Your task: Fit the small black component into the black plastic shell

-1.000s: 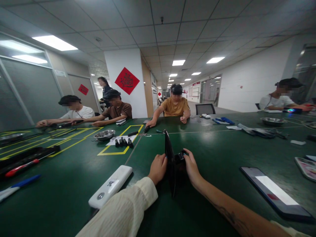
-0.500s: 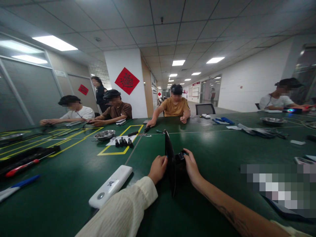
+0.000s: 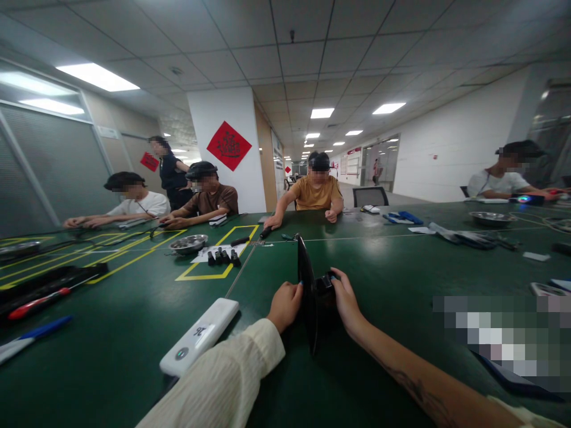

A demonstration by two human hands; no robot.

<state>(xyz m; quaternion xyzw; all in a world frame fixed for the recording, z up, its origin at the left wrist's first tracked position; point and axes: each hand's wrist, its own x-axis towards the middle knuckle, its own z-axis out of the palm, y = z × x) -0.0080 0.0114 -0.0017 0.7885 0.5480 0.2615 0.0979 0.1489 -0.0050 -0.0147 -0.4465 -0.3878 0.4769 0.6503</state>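
A thin black panel [image 3: 306, 291] stands upright in front of me, seen almost edge-on. A black box-like part [image 3: 325, 286] sticks out from its right side; its exact kind I cannot make out. My left hand [image 3: 285, 304] is closed on the panel's left side, thumb against the surface. On the other side, my right hand [image 3: 347, 302] grips the box-like part with thumb and fingers; some fingers are hidden behind it. A white power bank [image 3: 200, 336] marked 26 lies left of my left hand, close to my sleeve.
Yellow tape [image 3: 200, 276] marks the green table [image 3: 383, 279]. Several black parts [image 3: 223, 257] and a metal bowl [image 3: 189, 244] are at mid-left. A red screwdriver [image 3: 40, 303] and a blue-white tool [image 3: 35, 339] lie far left. Co-workers sit opposite, one hand on a black tool [image 3: 265, 233].
My hands and the black panel stay practically still. The person standing at the back left has shifted left. A small green light now shows on the power bank.
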